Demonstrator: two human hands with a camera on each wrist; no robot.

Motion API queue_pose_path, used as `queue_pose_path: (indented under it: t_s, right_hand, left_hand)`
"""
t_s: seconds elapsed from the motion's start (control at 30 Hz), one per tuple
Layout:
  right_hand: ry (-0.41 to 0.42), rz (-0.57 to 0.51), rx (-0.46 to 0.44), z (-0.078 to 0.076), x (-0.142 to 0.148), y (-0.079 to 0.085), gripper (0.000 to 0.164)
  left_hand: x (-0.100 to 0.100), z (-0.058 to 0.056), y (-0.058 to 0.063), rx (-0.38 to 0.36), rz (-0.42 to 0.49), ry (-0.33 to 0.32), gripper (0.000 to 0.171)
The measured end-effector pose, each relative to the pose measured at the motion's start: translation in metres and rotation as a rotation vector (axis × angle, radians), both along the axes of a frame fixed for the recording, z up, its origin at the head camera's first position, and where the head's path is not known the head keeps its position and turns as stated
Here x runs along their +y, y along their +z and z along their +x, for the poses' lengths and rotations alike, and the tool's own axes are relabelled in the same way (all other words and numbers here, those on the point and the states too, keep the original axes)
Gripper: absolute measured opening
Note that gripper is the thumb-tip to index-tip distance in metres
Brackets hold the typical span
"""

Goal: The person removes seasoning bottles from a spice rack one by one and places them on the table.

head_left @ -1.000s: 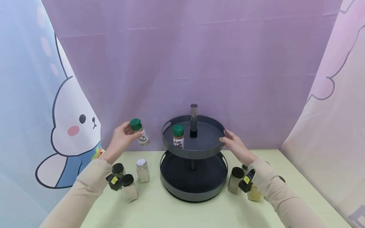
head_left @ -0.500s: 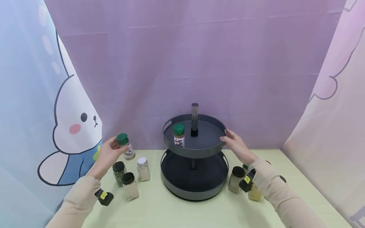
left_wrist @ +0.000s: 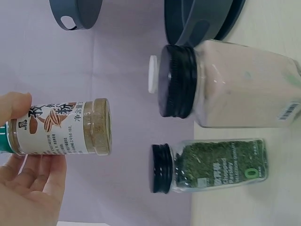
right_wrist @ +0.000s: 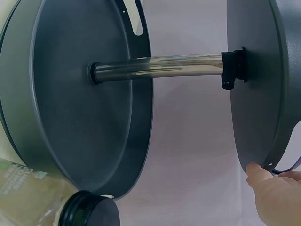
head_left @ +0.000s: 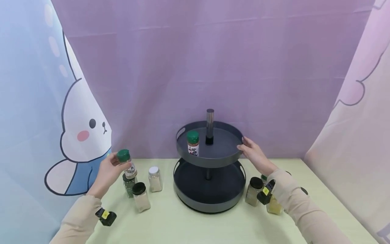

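My left hand (head_left: 106,174) holds a green-capped spice jar (head_left: 131,170) upright at the table's left, in front of a jar of chopped parsley (left_wrist: 221,165). In the left wrist view, thumb and fingers pinch its cap end and label. With its thumb and fingers, my right hand (head_left: 255,156) grips the right rim of the upper tray (head_left: 210,162) of a dark two-tier spice rack. Another green-capped jar (head_left: 193,145) stands on that tray, left of the metal post (head_left: 210,123). The lower tray (head_left: 210,207) holds nothing.
On the left, a black-capped jar of pale powder (head_left: 141,200) and a white-capped jar (head_left: 155,181) stand on the table (head_left: 182,230). Several jars, one black-capped (head_left: 253,194), stand at the right, partly behind the right forearm. A purple cloth (head_left: 195,67) hangs behind.
My left hand has carried the green-capped spice jar left and down, away from the rack toward the jars on the left. My right hand has stayed on the upper tray's rim.
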State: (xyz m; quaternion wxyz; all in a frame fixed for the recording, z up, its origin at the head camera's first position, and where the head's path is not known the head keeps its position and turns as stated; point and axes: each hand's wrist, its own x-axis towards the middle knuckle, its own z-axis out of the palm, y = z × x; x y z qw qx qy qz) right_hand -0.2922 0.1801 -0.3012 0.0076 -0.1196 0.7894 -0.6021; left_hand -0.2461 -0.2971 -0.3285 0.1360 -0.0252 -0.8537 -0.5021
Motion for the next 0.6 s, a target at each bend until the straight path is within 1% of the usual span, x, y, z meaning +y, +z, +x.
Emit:
queue_pose_path:
  t_s: [0.2,0.37,0.5,0.6]
  right_hand:
    - [-0.002,-0.002,-0.003,0.000,0.001,0.000,0.071]
    - [0.003,-0.011,0.004,0.000,0.000,0.000,0.071]
    - [0.007,-0.024,0.004,0.000,0.000,0.000,0.071]
    - [0.005,-0.036,0.006,0.000,0.000,0.000,0.071]
  left_hand:
    - [-0.005,0.004,-0.006,-0.009,0.024,0.009,0.064]
    - [-0.013,0.009,-0.014,-0.023,0.030,0.032,0.066]
    - [-0.018,0.014,-0.025,-0.063,0.007,0.044,0.068]
    - [-0.023,0.018,-0.039,-0.093,-0.009,0.034,0.066]
